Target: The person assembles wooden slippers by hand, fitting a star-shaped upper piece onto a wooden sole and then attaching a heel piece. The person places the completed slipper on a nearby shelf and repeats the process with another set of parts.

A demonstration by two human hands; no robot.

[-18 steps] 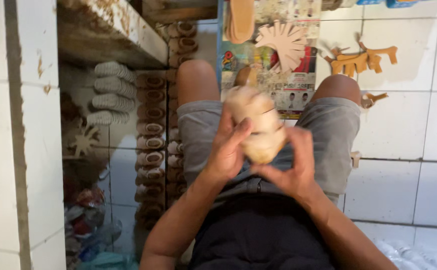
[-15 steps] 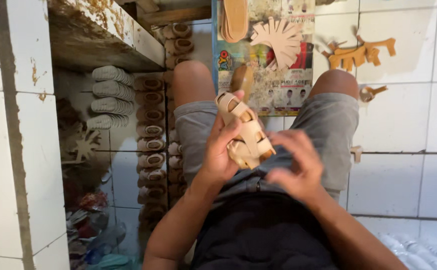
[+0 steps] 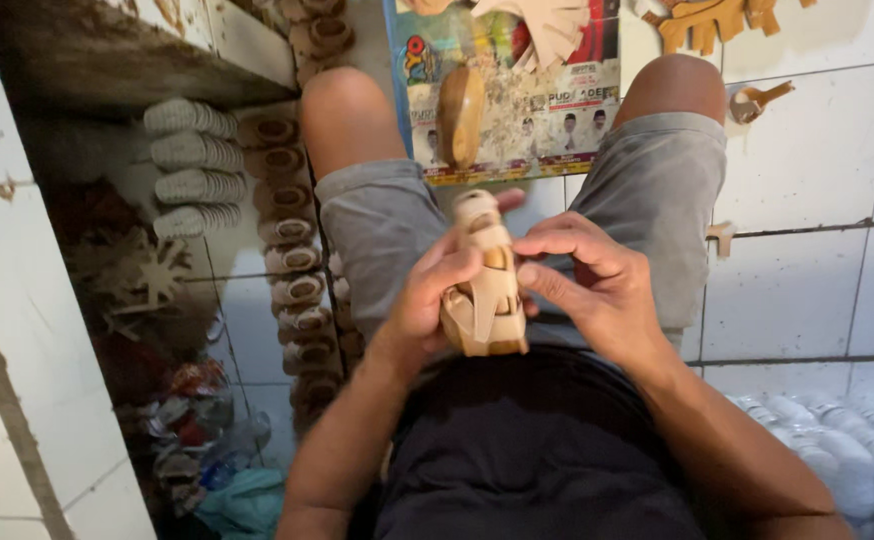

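Observation:
A pale wooden carved piece [image 3: 485,285], long and slotted, stands upright over my lap between my knees. My left hand [image 3: 425,300] wraps its left side, fingers curled across the front and thumb near the top. My right hand [image 3: 589,278] touches its right side, fingertips pressed at the upper middle. I sit in grey shorts [image 3: 657,190] and a dark shirt on a white tiled floor [image 3: 807,180].
A row of similar carved wooden pieces [image 3: 287,230] runs along the floor at left, next to stacked ribbed pale pieces [image 3: 189,165] under a worn shelf [image 3: 127,50]. A printed sheet [image 3: 517,80] with wooden cutouts lies ahead. Plastic clutter [image 3: 197,420] lies lower left.
The wooden piece has turned from lying across my hands to standing lengthwise and lower over my lap. My right hand moved from under it to its right side.

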